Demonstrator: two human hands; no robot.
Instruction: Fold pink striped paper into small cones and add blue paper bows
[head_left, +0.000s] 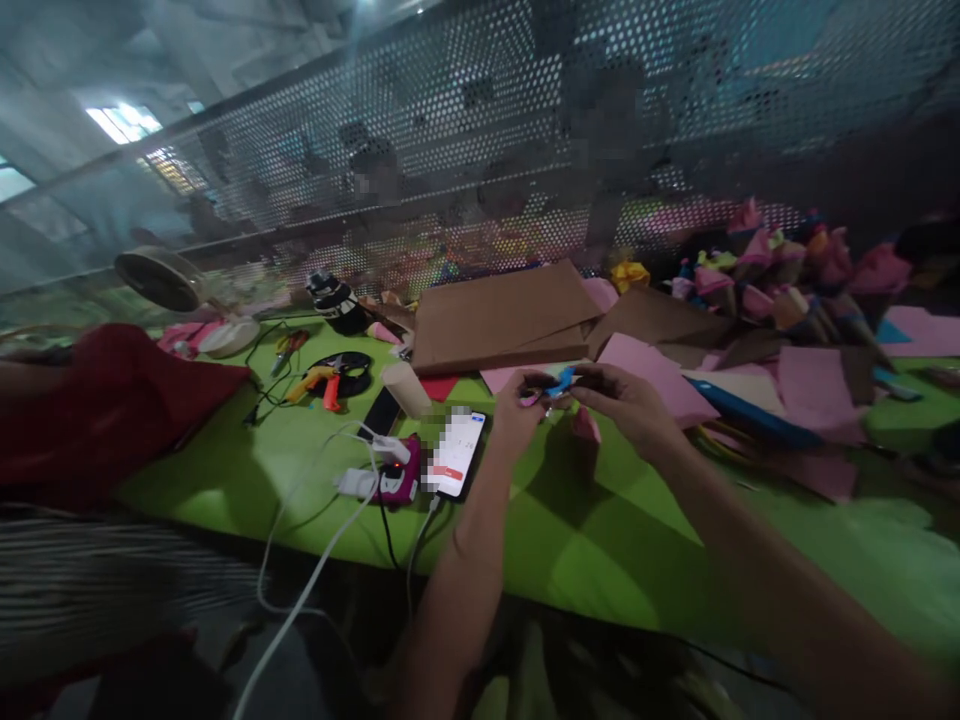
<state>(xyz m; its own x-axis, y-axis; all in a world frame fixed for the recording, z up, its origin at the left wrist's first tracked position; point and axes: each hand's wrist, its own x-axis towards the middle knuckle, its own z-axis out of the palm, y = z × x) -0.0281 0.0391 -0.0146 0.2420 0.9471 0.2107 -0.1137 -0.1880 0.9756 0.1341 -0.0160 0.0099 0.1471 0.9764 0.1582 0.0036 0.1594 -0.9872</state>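
In the middle of the head view my two hands meet above the green table (pixel 600 570). My right hand (pixel 619 395) pinches a small bright blue piece (pixel 561 382), perhaps paper, between thumb and fingers. Close against its other side is my left hand (pixel 523 405), with curled fingers and a sliver of pink at them. Blur hides exactly how the left fingers grip. Just below the right hand shows a folded pink piece (pixel 586 425); whether it hangs from the blue piece or stands on the table, I cannot tell.
Left of my forearm lie a lit phone (pixel 457 455) and a magenta power strip (pixel 401 480) with trailing white cables. A yellow-orange glue gun (pixel 319 383) rests farther back. Cardboard (pixel 502 315), pink sheets (pixel 817 390) and wrapped pink bundles (pixel 757 265) fill the back and right. A person's red sleeve (pixel 112 400) is at left.
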